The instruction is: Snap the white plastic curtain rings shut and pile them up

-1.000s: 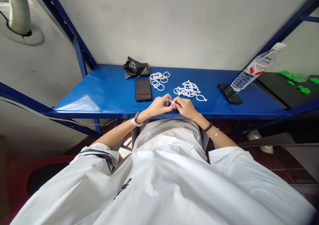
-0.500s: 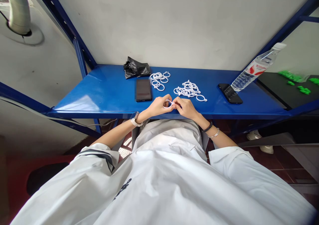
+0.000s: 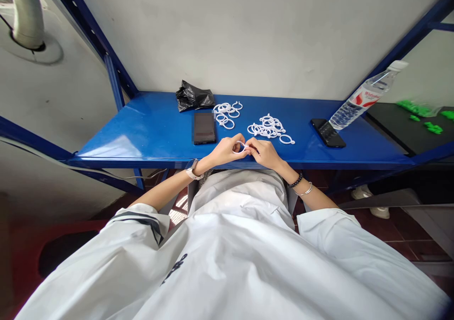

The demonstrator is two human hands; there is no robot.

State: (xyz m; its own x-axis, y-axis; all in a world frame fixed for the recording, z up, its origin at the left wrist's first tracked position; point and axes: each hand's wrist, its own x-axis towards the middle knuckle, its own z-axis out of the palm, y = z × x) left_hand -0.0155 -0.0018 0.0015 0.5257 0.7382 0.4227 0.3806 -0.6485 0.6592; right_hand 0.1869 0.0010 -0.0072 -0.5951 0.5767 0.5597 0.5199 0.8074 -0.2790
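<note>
Both hands meet at the front edge of the blue shelf (image 3: pixel 149 131) and pinch one white plastic ring (image 3: pixel 242 146) between them. My left hand (image 3: pixel 225 151) grips its left side with curled fingers. My right hand (image 3: pixel 264 152) grips its right side the same way. Just beyond my right hand lies a pile of several white rings (image 3: pixel 268 126). A smaller group of white rings (image 3: pixel 226 112) lies further back, beyond my left hand.
A dark phone (image 3: pixel 204 127) lies left of the hands, with a crumpled black bag (image 3: pixel 193 97) behind it. Another phone (image 3: pixel 327 132) and a tilted water bottle (image 3: pixel 365 95) are at the right. Green pieces (image 3: pixel 423 116) lie on a dark surface far right.
</note>
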